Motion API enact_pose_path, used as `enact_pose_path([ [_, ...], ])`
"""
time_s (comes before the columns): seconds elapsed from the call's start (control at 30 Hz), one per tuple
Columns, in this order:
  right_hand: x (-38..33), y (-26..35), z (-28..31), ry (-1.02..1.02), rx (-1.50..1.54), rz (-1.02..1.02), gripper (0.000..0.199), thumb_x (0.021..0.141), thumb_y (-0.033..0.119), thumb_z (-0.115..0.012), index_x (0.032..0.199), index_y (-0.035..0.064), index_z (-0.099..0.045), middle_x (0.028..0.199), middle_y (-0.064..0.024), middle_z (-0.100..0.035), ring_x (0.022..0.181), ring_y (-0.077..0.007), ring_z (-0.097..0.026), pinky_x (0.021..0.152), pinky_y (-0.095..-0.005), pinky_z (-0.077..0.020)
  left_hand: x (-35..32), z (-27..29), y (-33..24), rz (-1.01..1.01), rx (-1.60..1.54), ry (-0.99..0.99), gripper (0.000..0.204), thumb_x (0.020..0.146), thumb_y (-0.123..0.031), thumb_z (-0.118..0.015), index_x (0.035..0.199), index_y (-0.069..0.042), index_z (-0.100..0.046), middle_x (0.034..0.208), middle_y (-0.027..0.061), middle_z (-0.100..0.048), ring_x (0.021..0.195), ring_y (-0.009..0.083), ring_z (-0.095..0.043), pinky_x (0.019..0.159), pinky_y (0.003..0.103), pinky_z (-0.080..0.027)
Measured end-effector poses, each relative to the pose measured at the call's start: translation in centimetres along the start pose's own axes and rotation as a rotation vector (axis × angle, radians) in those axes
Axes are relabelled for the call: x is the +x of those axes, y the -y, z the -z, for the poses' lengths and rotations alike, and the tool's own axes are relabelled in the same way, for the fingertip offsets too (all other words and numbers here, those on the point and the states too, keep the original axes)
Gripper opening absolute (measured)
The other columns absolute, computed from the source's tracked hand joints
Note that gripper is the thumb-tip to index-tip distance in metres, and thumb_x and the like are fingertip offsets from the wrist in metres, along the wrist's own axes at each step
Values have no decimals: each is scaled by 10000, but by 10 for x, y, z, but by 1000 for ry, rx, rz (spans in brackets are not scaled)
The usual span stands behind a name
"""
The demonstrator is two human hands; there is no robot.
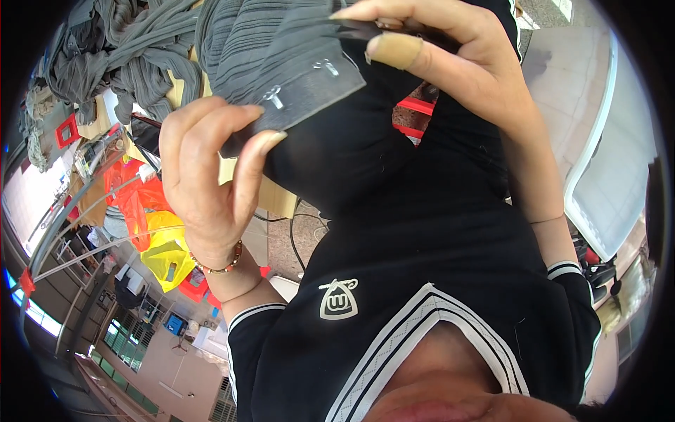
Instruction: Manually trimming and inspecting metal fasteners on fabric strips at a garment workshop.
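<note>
At the upper middle of the view, in front of the torso, a smooth grey panel (pixel 320 98) with two small white marks is held between both hands. The left hand (pixel 204 176) pinches the panel's lower left corner between thumb and fingers. The right hand (pixel 471 70), with a tan wrap (pixel 397 53) around the thumb, grips dark material near the panel's upper right between thumb and forefinger. The panel is tilted, its right end higher. Grey pleated cloth (pixel 242 42) adjoins its upper edge.

A beaded bracelet (pixel 228 264) encircles the left wrist. The black shirt (pixel 394 239) lies below the panel, and a light wooden table (pixel 281 202) shows between it and the left hand. Farther left, a cloth heap (pixel 140 35) lies at the top; below it are a red bag (pixel 133 197) and, just beside that, a yellow bag (pixel 162 254). A pale board (pixel 598 133) stands at the right, apart from the right forearm.
</note>
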State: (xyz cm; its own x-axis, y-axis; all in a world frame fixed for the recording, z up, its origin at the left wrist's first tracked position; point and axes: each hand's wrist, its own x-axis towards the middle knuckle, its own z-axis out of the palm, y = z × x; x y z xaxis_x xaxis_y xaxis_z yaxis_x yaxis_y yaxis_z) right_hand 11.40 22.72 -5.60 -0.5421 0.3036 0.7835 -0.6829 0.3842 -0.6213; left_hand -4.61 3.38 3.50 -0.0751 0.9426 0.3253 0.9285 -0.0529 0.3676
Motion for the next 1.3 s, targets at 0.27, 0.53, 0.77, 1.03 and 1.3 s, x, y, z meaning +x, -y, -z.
enact_pose_path([
  [0.27, 12, 50, -16, 226, -132, -584, 359, 719, 25, -710, 1077, -2, -700, 811, -26, -564, 728, -102, -481, 647, -234, -394, -34, 1, 1, 46, -114, -74, 308, 686, -136, -812, 906, -36, -622, 826, 85, -617, 768, 268, -573, 713, 352, -454],
  [0.53, 12, 54, -18, 213, -145, -646, 368, 696, 46, -717, 1057, -22, -696, 830, -41, -580, 732, -111, -468, 660, -219, -363, -22, 1, -14, 65, 21, -43, 462, 646, -173, -862, 1027, 5, -671, 888, 80, -604, 768, 190, -542, 686, 282, -441],
  [0.77, 15, 58, -19, 217, -187, -645, 382, 690, 45, -725, 1066, -13, -696, 834, -40, -572, 737, -106, -473, 649, -217, -366, -14, -15, -28, 129, 39, -194, 414, 616, -86, -872, 991, -29, -704, 905, 67, -561, 807, 180, -546, 680, 266, -453],
  [1.03, 29, 64, -15, 213, -235, -621, 389, 746, 51, -748, 1127, 10, -679, 810, -39, -587, 723, -120, -515, 632, -234, -387, -6, -11, -34, 299, -97, -164, 223, 753, 6, -752, 970, -20, -709, 893, 75, -581, 826, 165, -560, 722, 255, -445],
  [1.3, 41, 72, -13, 197, -166, -799, 397, 766, 71, -770, 1151, 43, -674, 788, -50, -570, 699, -146, -539, 620, -256, -407, -3, -15, -26, 141, 39, -204, 191, 757, 44, -727, 935, -15, -690, 872, 84, -587, 771, 194, -580, 682, 284, -470],
])
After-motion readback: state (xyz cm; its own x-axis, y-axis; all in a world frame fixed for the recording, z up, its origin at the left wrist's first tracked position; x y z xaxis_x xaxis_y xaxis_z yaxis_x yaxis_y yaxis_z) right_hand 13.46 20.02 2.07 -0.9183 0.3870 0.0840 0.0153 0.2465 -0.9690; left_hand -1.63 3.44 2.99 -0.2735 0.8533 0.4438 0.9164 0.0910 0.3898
